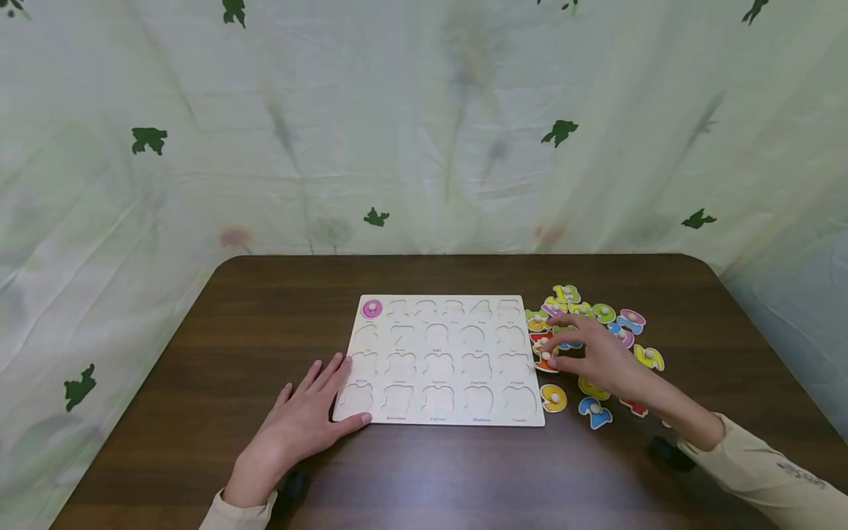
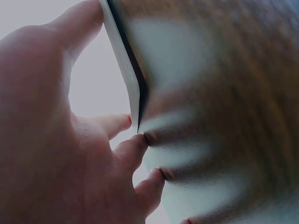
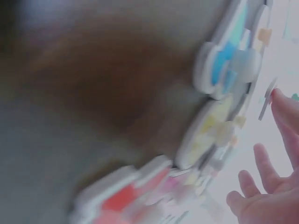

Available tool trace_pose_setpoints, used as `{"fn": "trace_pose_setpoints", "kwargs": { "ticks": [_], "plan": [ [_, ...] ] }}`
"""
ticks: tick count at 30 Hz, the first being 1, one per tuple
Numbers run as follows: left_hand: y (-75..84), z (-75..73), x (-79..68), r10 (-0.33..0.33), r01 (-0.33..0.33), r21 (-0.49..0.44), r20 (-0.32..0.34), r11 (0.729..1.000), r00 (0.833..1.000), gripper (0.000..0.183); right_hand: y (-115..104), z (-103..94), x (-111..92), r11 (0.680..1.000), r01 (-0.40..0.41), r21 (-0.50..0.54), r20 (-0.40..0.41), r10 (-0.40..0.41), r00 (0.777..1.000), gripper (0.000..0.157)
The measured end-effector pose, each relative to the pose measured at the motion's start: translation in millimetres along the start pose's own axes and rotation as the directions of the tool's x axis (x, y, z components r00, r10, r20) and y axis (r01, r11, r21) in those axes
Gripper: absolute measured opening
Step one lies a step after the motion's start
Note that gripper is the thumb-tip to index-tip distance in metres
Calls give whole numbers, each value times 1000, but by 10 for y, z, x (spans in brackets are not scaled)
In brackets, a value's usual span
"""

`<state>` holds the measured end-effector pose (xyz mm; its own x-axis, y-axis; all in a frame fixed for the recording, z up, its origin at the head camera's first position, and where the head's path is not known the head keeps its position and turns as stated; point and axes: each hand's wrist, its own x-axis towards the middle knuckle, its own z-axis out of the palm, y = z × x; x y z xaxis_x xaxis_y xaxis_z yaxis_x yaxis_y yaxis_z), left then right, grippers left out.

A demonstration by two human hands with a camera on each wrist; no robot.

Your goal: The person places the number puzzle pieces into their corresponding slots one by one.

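My left hand (image 1: 298,419) is spread over the lower left corner of a white number puzzle board (image 1: 457,421). Its thumb rests at the near edge and its fingers lie along the left edge. A round pink zero piece (image 1: 372,309) sits in the board's top left recess. At the board's right side my right hand (image 1: 606,361) has thumb and forefinger around the knob of a red-orange number piece (image 1: 545,364). In the right wrist view a thin piece (image 3: 266,100), seen edge-on, touches a fingertip; its number cannot be read. The remaining fingers are spread apart.
Knobbed number pieces lie loosely right of the board, among them a yellow one (image 1: 553,397), a blue one (image 1: 595,413) and a yellow-green one (image 1: 649,358). The brown table (image 1: 424,478) ends at a pale curtain (image 1: 424,147) with green leaf shapes.
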<state>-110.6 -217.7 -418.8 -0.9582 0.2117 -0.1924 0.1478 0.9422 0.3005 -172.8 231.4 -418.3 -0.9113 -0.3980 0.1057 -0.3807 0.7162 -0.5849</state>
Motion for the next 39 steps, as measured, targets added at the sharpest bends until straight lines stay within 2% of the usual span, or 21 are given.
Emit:
{"fn": "trace_pose_setpoints", "kwargs": {
  "ticks": [9,18,39],
  "plan": [
    [7,-12,-8,-3,4,-15,10,1000,1000,99,-196,53,293,996,67,62,20,-69,997,14],
    [-7,-7,-27,-12,12,-21,8,1000,1000,99,-424,249,712,988,83,128,33,-88,996,14],
    [28,-33,-22,-32,32,-16,24,999,999,98,-903,658,1762,975,153,164,121,-174,977,12]
  ]
}}
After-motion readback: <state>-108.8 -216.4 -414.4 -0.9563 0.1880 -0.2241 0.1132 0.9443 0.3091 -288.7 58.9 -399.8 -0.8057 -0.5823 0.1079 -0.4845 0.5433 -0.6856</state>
